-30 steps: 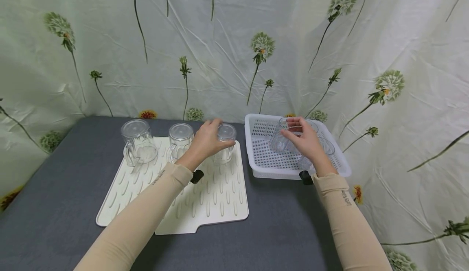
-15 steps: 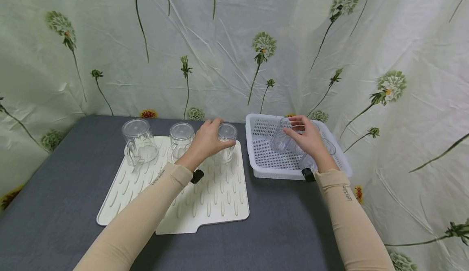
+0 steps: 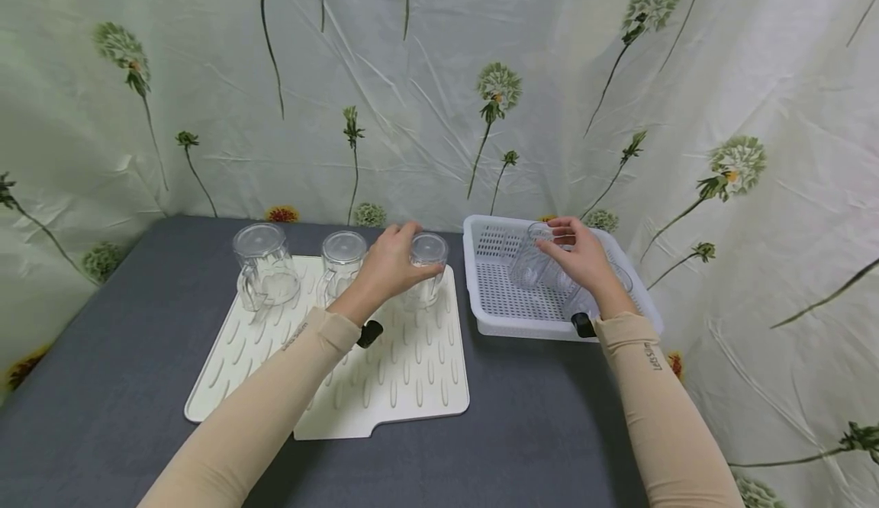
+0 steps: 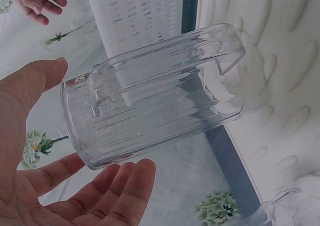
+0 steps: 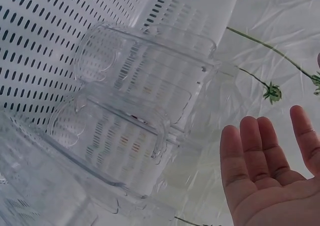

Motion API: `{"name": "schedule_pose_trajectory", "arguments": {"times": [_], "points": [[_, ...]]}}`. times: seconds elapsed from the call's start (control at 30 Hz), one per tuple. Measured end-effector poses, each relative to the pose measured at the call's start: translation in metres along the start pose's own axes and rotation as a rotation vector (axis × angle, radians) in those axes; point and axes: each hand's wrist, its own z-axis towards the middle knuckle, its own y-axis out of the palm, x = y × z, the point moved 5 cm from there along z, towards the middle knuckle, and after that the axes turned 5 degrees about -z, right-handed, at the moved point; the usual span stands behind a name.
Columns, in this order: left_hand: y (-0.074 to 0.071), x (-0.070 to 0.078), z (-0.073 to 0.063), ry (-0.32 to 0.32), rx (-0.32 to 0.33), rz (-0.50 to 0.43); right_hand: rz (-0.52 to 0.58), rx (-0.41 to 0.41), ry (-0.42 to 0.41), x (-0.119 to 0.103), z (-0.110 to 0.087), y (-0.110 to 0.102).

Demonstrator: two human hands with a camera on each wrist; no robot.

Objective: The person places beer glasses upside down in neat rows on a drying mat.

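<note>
Three clear glass mugs stand upside down along the back of a white ridged mat [image 3: 378, 386]. My left hand [image 3: 386, 265] is spread around the base end of the right-hand mug [image 3: 429, 250]. In the left wrist view its thumb and fingers lie on either side of this mug [image 4: 165, 93], with small gaps showing at the tips. The middle mug [image 3: 343, 252] is partly behind that hand. My right hand [image 3: 582, 260] hovers over a white basket [image 3: 508, 327], fingers extended and holding nothing. Several glass mugs [image 5: 145, 60] lie tilted in the basket, beside its fingertips.
The left-hand mug [image 3: 264, 260] stands at the mat's back left corner. A dark grey cloth [image 3: 508, 432] covers the table. Behind it hangs a flowered curtain [image 3: 426, 96], close to the basket's back and right sides.
The head view has shifted very slightly. The hands, mugs, mat and basket otherwise keep nearly the same positions.
</note>
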Motion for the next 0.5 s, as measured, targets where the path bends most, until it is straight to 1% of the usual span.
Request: {"name": "schedule_pose_trajectory", "arguments": {"times": [0.17, 0.5], "points": [[-0.0008, 0.0001, -0.0033, 0.006, 0.002, -0.010, -0.027, -0.010, 0.007, 0.0035, 0.0035, 0.0000], [-0.0048, 0.0026, -0.0104, 0.016, 0.004, 0.003, -0.088, -0.053, 0.035, 0.0061, 0.0101, -0.0010]]}}
